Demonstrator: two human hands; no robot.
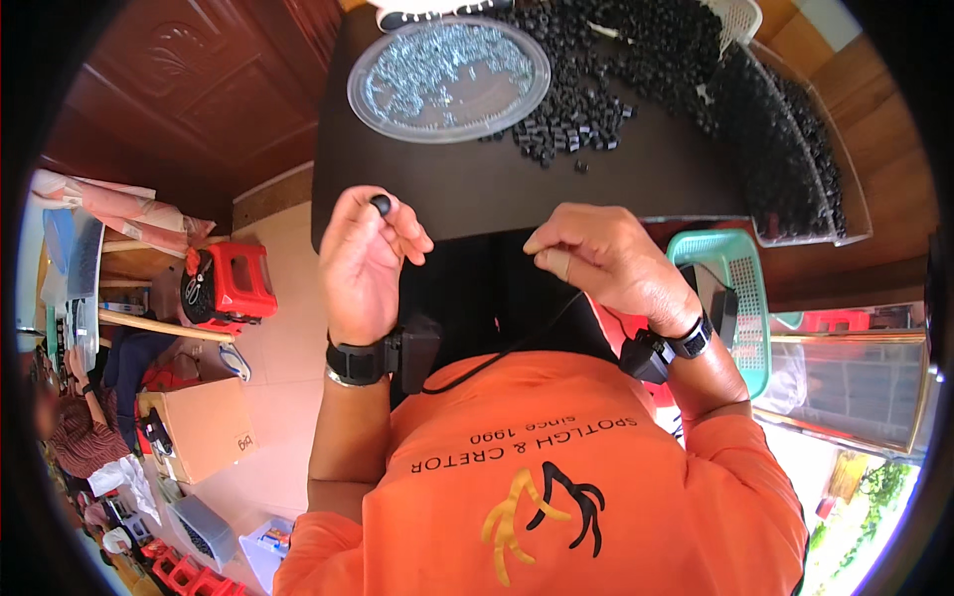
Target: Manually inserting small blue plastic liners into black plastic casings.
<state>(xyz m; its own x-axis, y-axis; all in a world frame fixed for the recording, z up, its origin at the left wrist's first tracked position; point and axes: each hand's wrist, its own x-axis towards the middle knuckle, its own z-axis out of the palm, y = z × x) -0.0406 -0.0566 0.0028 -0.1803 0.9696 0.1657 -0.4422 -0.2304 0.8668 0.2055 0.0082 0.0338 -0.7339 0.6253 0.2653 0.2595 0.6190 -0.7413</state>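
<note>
Above the near edge of the dark table, my left hand [360, 266] is raised with its palm showing. A small round black plastic piece [381, 205] is pinched between its thumb and fingertips. To the right, my right hand [618, 260] has thumb and fingertips pressed together; whatever may be between them is too small to make out. Beyond my hands, a round clear plastic tray [459, 128] holds many small silvery metal pieces [442, 65]. Beside it spreads a heap of small black plastic pieces [596, 79], with a few lying loose near it.
At the table's right stands a clear plastic bin [785, 164] with more black pieces. A green basket [760, 328] sits below it. Left of me are a red stool [245, 283], a cardboard box [204, 427] and another person [89, 437]. A black cable [507, 348] crosses my lap.
</note>
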